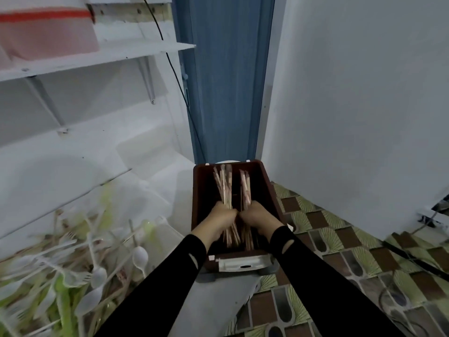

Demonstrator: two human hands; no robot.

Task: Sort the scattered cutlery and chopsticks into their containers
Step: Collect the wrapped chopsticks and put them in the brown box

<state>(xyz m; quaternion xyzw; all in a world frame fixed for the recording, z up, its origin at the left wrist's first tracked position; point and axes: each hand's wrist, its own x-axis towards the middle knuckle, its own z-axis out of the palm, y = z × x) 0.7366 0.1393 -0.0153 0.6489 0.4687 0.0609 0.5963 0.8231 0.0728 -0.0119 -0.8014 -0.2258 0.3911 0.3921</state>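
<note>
White wall (352, 122) flanks the box (268, 188) rightward, cutlery heap (80, 271) leftward.

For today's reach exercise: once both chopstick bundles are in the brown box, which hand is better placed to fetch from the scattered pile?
The left hand, probably: the pile of plastic spoons lies left of the brown box, on its side; the right hand would have to cross over.

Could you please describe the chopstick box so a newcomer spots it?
Find the blue corner door. The box sits at its foot, under the left hand and right hand gripping chopsticks. It alone is dark brown; the cutlery beside it is pale.
</note>
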